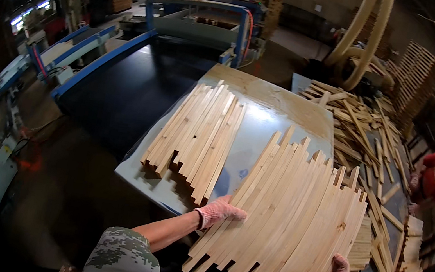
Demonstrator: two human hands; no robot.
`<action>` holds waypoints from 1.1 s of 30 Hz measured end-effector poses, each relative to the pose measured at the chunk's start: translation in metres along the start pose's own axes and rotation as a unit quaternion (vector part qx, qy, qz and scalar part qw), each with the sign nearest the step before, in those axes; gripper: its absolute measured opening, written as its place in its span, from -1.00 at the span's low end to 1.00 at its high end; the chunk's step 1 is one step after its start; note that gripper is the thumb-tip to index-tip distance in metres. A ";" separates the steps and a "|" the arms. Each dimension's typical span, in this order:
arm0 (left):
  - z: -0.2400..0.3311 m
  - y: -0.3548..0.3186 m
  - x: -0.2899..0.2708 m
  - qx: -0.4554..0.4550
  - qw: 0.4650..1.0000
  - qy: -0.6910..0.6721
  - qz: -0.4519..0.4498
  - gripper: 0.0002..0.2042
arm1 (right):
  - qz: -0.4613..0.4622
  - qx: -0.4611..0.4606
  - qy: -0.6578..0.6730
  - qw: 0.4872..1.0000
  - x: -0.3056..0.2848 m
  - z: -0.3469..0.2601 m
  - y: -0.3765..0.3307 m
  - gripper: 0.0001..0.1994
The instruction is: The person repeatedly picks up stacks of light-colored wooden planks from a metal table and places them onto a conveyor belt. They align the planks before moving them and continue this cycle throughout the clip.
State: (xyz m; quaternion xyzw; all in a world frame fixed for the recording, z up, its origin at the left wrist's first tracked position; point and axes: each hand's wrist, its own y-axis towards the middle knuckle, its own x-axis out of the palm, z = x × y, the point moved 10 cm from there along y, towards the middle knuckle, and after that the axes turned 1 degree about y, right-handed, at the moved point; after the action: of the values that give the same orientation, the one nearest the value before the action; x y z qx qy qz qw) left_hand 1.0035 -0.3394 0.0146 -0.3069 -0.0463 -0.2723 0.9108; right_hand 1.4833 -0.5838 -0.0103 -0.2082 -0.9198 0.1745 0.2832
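Note:
A wide row of pale wooden strips, laid side by side with uneven ends, spans between my hands. My left hand, in a pinkish knitted glove, grips its left edge with the thumb on top; the other fingers are partly hidden. At the lower right edge, my right hand, gloved alike, is closed against the outermost strip. A smaller row of similar strips rests on the grey metal table, left of the held row. Whether the held row touches the table cannot be seen.
A black conveyor belt with blue rails adjoins the table's left side. Loose wooden strips lie heaped at the right, near a person in red. Pale flexible hoses hang behind. Stacked wood stands farther back.

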 end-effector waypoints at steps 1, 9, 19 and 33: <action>-0.006 0.013 -0.005 -0.008 0.999 0.031 0.030 -0.31 | -0.040 -0.005 -0.027 0.999 0.009 -0.009 0.022 -0.88; -0.017 0.080 -0.024 -0.025 0.992 -0.039 0.115 -0.11 | 0.020 0.025 -0.102 0.994 -0.009 -0.044 0.106 -0.83; 0.142 0.121 -0.030 -0.167 0.828 0.521 0.121 0.07 | 0.007 0.014 -0.069 0.998 -0.012 -0.070 0.229 -0.85; 0.211 0.002 -0.327 -0.004 0.660 0.523 0.539 -0.08 | 0.071 0.012 -0.173 0.982 0.115 -0.078 0.231 -0.89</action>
State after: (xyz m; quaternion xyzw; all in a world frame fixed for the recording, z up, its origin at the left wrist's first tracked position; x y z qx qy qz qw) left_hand 0.7448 -0.0615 0.1012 -0.0892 0.6124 0.1510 0.7709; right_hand 1.5085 -0.3156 0.0002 -0.2362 -0.9355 0.2389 0.1094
